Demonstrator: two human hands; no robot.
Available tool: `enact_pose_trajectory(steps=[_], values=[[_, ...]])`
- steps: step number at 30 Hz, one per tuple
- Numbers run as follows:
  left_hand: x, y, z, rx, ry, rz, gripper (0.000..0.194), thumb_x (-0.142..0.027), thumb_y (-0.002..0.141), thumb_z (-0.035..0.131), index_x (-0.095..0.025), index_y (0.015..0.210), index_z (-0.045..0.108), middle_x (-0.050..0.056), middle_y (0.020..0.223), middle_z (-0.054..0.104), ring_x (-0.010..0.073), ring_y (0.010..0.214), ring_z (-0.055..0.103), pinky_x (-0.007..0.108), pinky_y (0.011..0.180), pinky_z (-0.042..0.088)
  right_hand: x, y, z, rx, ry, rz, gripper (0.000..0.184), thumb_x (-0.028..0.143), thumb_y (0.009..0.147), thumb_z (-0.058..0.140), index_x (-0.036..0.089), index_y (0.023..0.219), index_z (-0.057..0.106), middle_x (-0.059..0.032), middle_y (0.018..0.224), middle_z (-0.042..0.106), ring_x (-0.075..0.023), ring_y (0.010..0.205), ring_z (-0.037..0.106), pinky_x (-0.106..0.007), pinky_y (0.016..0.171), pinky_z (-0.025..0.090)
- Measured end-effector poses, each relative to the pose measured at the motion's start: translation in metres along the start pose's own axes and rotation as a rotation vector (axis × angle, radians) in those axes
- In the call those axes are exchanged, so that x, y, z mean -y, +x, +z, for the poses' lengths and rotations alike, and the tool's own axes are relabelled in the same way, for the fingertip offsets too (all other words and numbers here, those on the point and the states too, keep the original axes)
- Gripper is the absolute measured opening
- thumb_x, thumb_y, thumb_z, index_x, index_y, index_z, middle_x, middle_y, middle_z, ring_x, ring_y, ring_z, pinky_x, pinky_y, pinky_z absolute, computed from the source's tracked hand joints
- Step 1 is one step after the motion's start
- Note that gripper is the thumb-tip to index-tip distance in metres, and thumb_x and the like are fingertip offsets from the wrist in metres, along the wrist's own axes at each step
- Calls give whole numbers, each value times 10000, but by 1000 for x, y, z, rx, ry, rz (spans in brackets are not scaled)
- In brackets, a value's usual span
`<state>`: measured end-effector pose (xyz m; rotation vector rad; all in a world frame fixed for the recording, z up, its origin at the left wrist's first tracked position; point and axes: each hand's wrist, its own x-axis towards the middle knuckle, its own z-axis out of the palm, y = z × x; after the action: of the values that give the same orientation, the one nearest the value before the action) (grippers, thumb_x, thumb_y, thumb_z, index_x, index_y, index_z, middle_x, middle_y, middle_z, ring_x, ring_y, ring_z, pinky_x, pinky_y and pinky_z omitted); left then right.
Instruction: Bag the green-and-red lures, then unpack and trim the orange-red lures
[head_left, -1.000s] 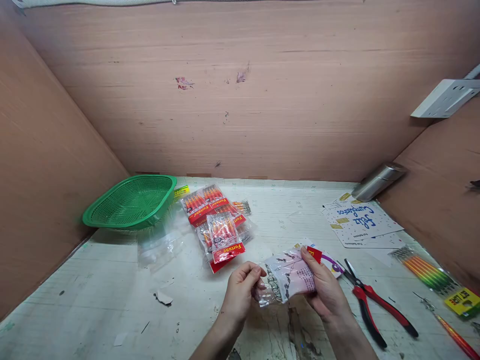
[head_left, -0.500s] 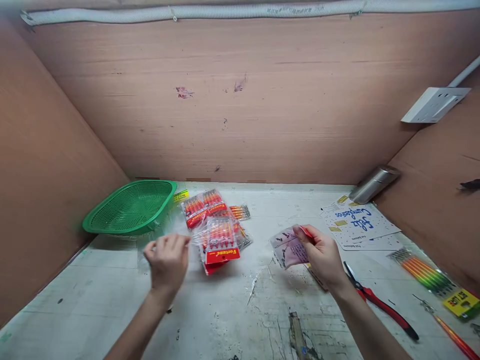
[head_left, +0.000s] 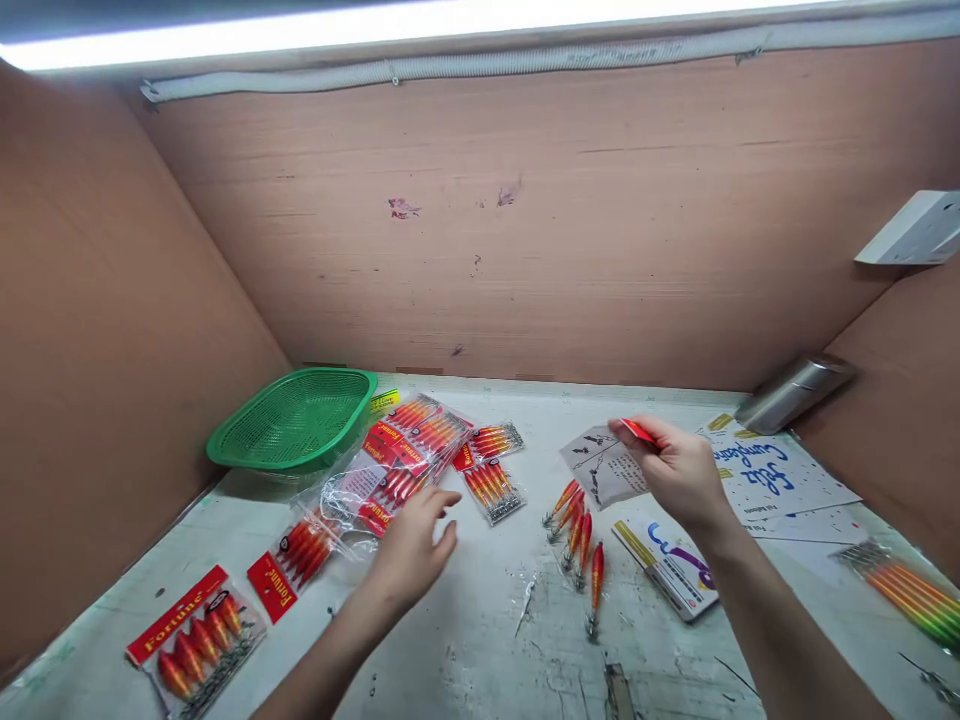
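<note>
My right hand (head_left: 679,475) pinches a clear plastic packet (head_left: 604,465) with a printed insert and a red edge. Just below it, several loose orange-red squid jigs (head_left: 581,535) lie on the table, their hooked ends toward me. My left hand (head_left: 420,545) has its fingers apart and nothing in them. It hovers by the near edge of a pile of red-headed "Fortune" lure packs (head_left: 405,450), partly wrapped in clear plastic. Two more packs, one at the lower left (head_left: 199,640) and one closer to the pile (head_left: 292,560), hold similar jigs.
A green plastic basket (head_left: 292,420) stands at the back left. On the right are a white box (head_left: 671,575), printed cards (head_left: 780,480), a steel cylinder (head_left: 799,390) and a pack of orange-green lures (head_left: 907,595). Wooden panels (head_left: 525,250) enclose the back and sides.
The view has shifted. My left hand has moved right and opened. Loose jigs now lie below the packet, and the lure packs are spread further left. My right hand still holds the packet.
</note>
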<state>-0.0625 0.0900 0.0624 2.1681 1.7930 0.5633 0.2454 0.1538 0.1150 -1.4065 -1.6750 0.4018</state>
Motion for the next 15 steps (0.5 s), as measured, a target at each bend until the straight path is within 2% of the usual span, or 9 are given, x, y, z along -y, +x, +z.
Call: enact_pose_trajectory(steps=[1, 3, 5, 7, 11, 13, 15], values=[[-10, 13, 16, 26, 12, -27, 340, -109, 805, 480, -183, 1099, 633, 85, 1070, 673, 192, 881, 664, 314, 803, 545, -1, 0, -3, -66, -7, 3, 426, 557, 845, 498, 203, 613, 542, 29, 520, 441, -125, 524, 381, -246, 505, 305], [-19, 37, 41, 16, 50, -80, 363, -53, 803, 462, -140, 1114, 627, 133, 1118, 653, 225, 978, 654, 347, 858, 531, -5, -4, -7, -194, 8, 28, 446, 597, 838, 517, 197, 644, 563, 33, 543, 443, -125, 541, 388, -250, 522, 316], [-16, 54, 54, 5, 85, -95, 411, 14, 781, 439, -131, 1114, 633, 154, 1155, 642, 254, 1092, 617, 374, 923, 501, -10, -13, -11, -292, 61, 75, 418, 602, 818, 565, 195, 727, 593, 30, 595, 486, -130, 574, 419, -252, 545, 337], [-8, 60, 58, 6, 107, -91, 449, 46, 774, 408, -135, 1113, 641, 170, 1222, 620, 278, 1179, 573, 418, 975, 469, -17, -24, -15, -349, 128, 105, 398, 595, 794, 611, 207, 721, 558, 37, 606, 475, -127, 575, 420, -248, 540, 344], [-2, 42, 60, 23, 108, -54, 504, 33, 757, 423, -157, 1180, 621, 163, 1408, 507, 296, 1341, 425, 499, 1095, 352, -30, -50, -25, -389, 151, 127, 447, 585, 789, 628, 235, 622, 405, 66, 561, 345, -109, 508, 335, -248, 475, 299], [-6, 25, 62, 47, 85, -29, 510, 10, 733, 465, -183, 1178, 624, 129, 1364, 553, 280, 1338, 422, 485, 1121, 319, -37, -62, -29, -371, 124, 175, 419, 586, 780, 626, 238, 652, 431, 65, 561, 354, -113, 498, 334, -252, 460, 293], [-13, 10, 64, 64, 55, -32, 417, -44, 751, 483, -183, 1106, 653, 118, 1209, 635, 279, 1228, 510, 463, 1074, 366, -44, -72, -31, -361, 112, 234, 368, 572, 760, 634, 237, 716, 487, 55, 580, 405, -125, 513, 377, -256, 471, 319]])
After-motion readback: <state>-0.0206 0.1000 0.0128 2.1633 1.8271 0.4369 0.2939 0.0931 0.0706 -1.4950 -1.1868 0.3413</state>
